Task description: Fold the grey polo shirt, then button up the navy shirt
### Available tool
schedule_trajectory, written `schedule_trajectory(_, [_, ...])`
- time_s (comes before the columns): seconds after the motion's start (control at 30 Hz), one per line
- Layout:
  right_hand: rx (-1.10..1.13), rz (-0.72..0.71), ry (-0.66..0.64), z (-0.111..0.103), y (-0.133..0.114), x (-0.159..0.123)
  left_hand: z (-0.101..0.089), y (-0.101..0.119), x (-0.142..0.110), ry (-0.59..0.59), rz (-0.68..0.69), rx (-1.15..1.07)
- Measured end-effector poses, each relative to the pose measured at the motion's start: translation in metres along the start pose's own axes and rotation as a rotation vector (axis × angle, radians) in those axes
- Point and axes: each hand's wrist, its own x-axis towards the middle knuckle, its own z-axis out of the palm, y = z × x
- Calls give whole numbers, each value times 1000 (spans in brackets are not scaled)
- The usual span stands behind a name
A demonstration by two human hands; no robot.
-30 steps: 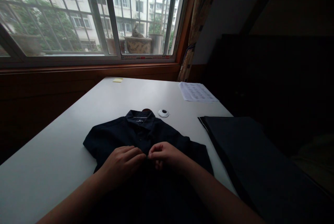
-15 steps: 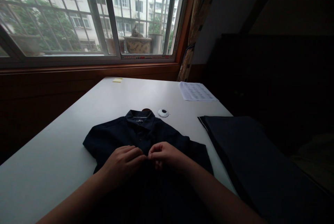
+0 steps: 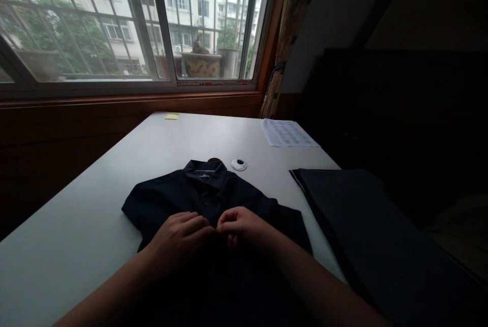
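Yellow sticky note [image 3: 172,116]: is lying by the far left corner of the white desk [image 3: 87,200].
Left hand [image 3: 185,233]: is curling nearly closed, pinching the shirt front.
Short-sleeved collared shirt [image 3: 163,189]: is lying face up, its collar pointing toward the desk's far edge.
Right hand [image 3: 238,225]: is pinching the front beside it, thumb against forefinger.
Printed sheets [image 3: 290,134]: are resting at the far right corner.
Folded dark cloth [image 3: 343,205]: is covering the right edge.
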Motion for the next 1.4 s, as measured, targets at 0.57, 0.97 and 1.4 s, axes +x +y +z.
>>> schedule_trajectory(0.57, [14, -46, -32, -2, -1, -2, 4, 0, -4, 69, -42, -26])
schedule_trajectory(0.97, [63, -19, -40, -2, 0, -1, 4, 0, -4, 56, -28, -6])
schedule_trajectory(1.4, [74, -16, -60, -3, -2, -4, 4, -3, -5, 49, -16, -44])
